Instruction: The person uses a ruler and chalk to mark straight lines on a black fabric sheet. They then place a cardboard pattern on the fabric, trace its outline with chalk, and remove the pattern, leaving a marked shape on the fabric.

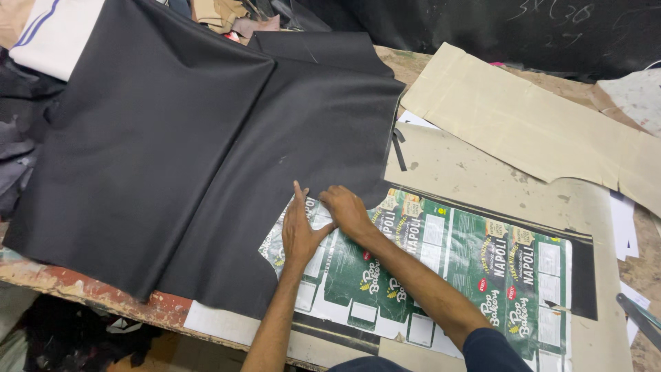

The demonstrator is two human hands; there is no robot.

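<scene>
My left hand (297,231) lies flat, fingers together, pressing the upper left corner of a green and white printed cardboard pattern (475,265). My right hand (346,209) rests beside it, fingers curled down on the same corner. The pattern lies on a strip of black fabric whose edge shows along its top and right side (582,275). A large sheet of black fabric (206,145) covers the left of the table and reaches the pattern's corner under my hands.
A beige paper pattern piece (530,124) lies at the upper right on a grey board (475,172). Scissors (640,318) show at the right edge. Folded cloth piles (48,31) sit at the far left. The table's worn front edge (89,289) is near me.
</scene>
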